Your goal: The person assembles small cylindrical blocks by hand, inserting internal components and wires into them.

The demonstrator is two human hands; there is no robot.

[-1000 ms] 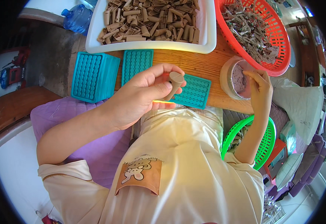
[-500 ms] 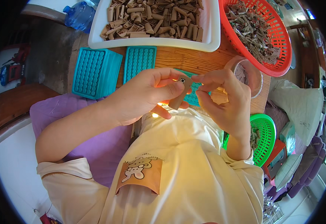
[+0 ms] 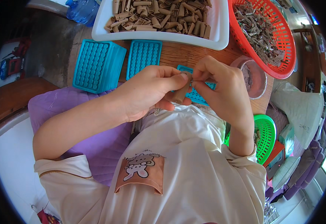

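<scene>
My left hand (image 3: 148,89) is closed round a small tan plastic casing (image 3: 179,95), tube-shaped, with the thumb across its upper end. Pinched together, the thumb and index finger of my right hand (image 3: 226,87) meet the casing's right side. A tiny, thin, light bit shows at those fingertips, too small to name. Just beyond and under the hands lies a flat teal tray (image 3: 199,98) with rows of round cups, partly hidden by my right hand.
On the wooden table (image 3: 178,54) stand a white bin (image 3: 161,42) of tan casings, a red basket (image 3: 234,28) of small metallic-looking parts, a clear round tub (image 3: 260,80), a teal tray (image 3: 143,56) and a stack of them (image 3: 92,67). A green basket (image 3: 269,138) sits at right.
My right fingertips have come in against the casing's side. The left thumb now covers the casing's end, where a round part showed before. A yellow glow below the hands is gone.
</scene>
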